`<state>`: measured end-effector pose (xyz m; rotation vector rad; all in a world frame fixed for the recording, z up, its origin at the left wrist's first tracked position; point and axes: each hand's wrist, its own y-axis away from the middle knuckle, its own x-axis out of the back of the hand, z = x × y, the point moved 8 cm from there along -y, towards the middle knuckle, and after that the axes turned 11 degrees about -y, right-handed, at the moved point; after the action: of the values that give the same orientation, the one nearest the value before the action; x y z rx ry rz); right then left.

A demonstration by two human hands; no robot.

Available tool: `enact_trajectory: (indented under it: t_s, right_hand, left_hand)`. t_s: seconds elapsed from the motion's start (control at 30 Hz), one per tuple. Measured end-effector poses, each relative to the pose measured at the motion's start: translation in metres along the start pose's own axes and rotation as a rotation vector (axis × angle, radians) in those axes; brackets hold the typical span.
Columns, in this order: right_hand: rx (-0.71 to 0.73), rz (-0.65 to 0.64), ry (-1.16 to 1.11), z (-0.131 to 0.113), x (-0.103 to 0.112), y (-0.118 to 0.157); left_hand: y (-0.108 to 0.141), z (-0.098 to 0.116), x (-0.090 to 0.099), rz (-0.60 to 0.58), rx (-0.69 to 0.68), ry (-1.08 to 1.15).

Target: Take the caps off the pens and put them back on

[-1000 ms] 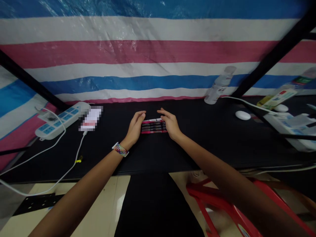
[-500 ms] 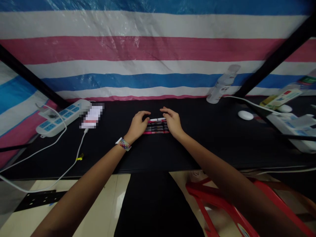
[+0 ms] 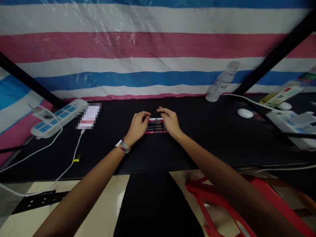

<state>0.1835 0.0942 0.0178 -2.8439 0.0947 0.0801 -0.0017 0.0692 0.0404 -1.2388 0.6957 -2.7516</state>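
Several pens [image 3: 155, 127] with black and pink-red parts lie side by side in a stack of rows on the black table [image 3: 108, 118]. At their far side is a white pen [image 3: 156, 119], lying crosswise between the hands. My left hand [image 3: 138, 126] touches the left ends of the pens, its fingers curved around the white pen's end. At the right ends is my right hand [image 3: 172, 122], thumb and fingers bent at the white pen. The palms and pen ends are partly hidden.
A power strip [image 3: 59, 119] and a phone [image 3: 89, 116] with a white cable lie at left. A clear bottle [image 3: 223, 81], a white oval object [image 3: 245, 113] and another bottle [image 3: 283, 94] are at right. A red stool [image 3: 217, 197] stands below.
The view has shifted slightly. My right hand has moved a little left, closer to my left hand, along the white pen. The pens keep their arrangement.
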Motion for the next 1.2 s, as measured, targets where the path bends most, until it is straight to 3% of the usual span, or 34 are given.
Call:
enact_trajectory:
  t_s: [0.33, 0.8, 0.93, 1.07, 1.2]
  right_hand:
    - [-0.016, -0.056, -0.098, -0.003, -0.004, 0.008]
    - [0.016, -0.147, 0.008, -0.010, -0.008, 0.020]
    - [0.228, -0.194, 0.216, -0.044, -0.005, 0.030]
    - [0.519, -0.454, 0.406, -0.080, -0.018, 0.071]
    - [0.654, -0.611, 0.555, -0.090, -0.024, 0.108]
  left_hand:
    - [0.005, -0.016, -0.002, 0.080, 0.225, 0.389]
    - [0.022, 0.000, 0.011, 0.045, 0.127, 0.287]
    - [0.018, -0.006, 0.014, 0.031, 0.115, 0.217]
    - [0.017, -0.010, 0.014, -0.029, 0.110, 0.182]
    - [0.017, -0.009, 0.016, -0.049, 0.116, 0.180]
